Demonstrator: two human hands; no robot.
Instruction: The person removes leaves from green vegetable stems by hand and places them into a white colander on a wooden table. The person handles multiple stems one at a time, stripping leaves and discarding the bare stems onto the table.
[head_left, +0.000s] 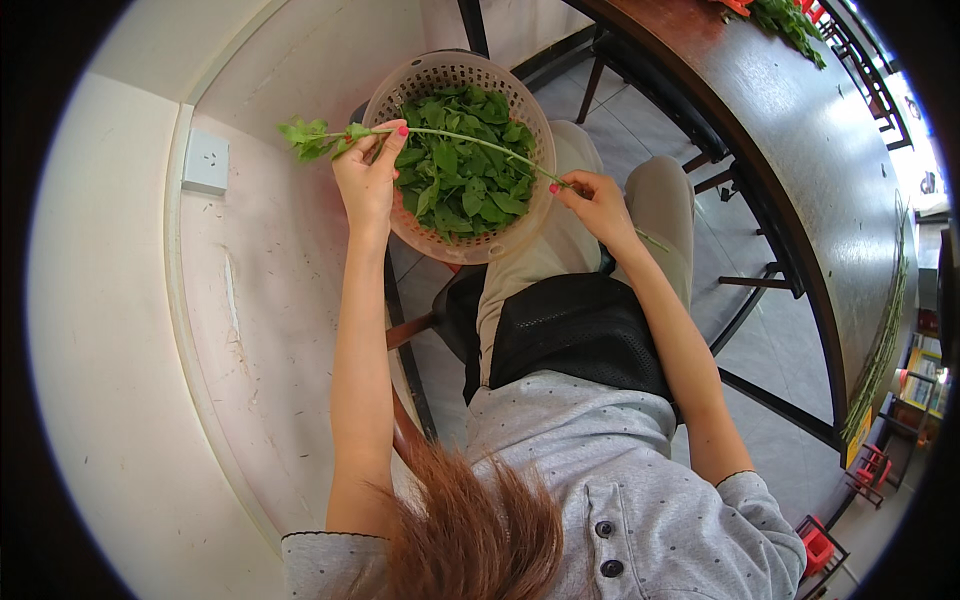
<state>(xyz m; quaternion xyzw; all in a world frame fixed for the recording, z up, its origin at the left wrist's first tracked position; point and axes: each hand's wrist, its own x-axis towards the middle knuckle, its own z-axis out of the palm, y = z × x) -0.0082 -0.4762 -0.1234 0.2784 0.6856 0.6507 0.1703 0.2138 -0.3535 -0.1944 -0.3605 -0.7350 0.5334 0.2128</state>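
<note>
A long green plant stem stretches between my two hands above a pale plastic colander basket. My left hand pinches it near its leafy tip, which sticks out to the left past the basket rim. Farther down the stem, my right hand grips it beside the basket's right rim. The stem's bare lower end pokes out beyond my right wrist. Loose green leaves fill much of the basket below. Between my hands the stem looks bare of leaves.
On my right stands a dark wooden table. A bundle of bare stems lies along its far edge, and leafy greens lie at its top end. A wall with an electrical socket is close on my left. Black-seated stools stand under the table.
</note>
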